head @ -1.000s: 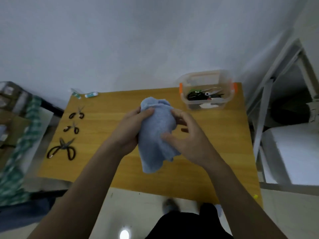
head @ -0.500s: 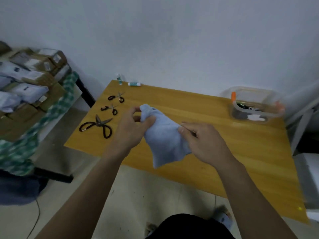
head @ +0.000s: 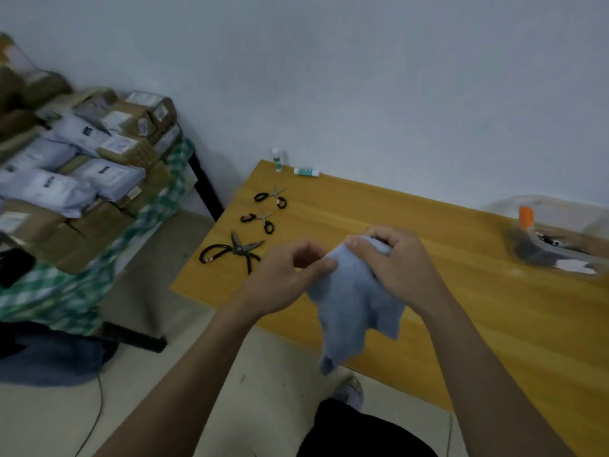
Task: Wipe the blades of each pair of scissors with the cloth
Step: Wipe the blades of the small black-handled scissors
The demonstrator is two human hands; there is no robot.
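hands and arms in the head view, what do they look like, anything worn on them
Both arms are bare up to the frame edge: no sleeves show. The left hand and right hand wear no gloves, and no rings, watch or bands are visible. Nails look short, though the picture is soft.

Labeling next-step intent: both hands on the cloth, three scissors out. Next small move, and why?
Probably free the left hand and reach for the large scissors, the nearest pair. The cloth is bunched in both hands, the right hand gripping its top, and no scissors are picked up yet.
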